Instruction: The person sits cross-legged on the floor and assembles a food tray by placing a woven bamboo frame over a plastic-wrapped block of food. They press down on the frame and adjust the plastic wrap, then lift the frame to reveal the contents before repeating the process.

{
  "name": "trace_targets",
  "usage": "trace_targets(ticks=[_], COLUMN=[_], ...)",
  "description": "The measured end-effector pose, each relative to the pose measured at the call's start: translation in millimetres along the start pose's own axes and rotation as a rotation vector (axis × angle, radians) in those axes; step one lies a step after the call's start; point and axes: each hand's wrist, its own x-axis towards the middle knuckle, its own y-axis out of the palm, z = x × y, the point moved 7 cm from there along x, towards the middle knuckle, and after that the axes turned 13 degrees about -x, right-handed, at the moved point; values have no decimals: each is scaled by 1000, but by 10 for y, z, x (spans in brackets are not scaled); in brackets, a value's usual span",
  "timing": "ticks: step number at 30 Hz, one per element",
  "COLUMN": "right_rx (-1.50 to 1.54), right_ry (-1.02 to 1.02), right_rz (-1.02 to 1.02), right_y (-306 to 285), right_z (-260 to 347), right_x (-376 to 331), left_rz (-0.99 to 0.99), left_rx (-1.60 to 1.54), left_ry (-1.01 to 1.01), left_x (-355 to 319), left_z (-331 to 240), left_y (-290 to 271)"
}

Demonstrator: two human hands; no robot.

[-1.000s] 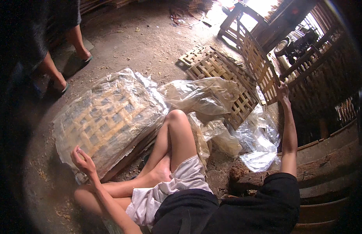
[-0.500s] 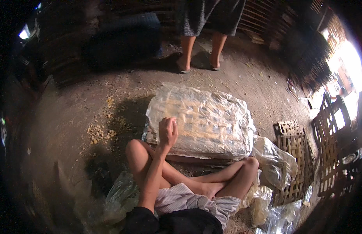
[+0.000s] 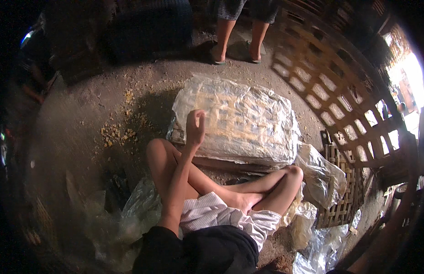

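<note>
Plastic sheet (image 3: pixel 272 106) (woven slats (image 3: pixel 230 122) beneath)

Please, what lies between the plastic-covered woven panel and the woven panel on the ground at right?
In the head view, a crumpled plastic sheet lies between the plastic-covered panel and that other woven panel, partly overlapping the latter.

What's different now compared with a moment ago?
The wearer's view has turned left, and the woven panel has swung from the far right inward, toward the plastic sheet. The left hand stays at the sheet's left end; the sheet and the standing person's feet look unmoved.
</note>
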Motion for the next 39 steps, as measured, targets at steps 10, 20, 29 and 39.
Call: trace_targets(ticks=[10,20,29,39], right_rx=[25,182,503,230], right_ry=[-319,-520,-409,-307], right_rz=[188,297,73,-60], right_y=[-72,947,2609,2923], right_z=[1358,2837,3418,3964], right_x=[1314,2824,2910,2755], left_rz=[-216,-607,-573,-578], left_rx=[-1264,-658,-211,-194], left_ry=[-721,-720,-753,-765], left_x=[-28,-219,-413,-672], left_z=[883,792,573,109], left_y=[-78,-680,-820,-805])
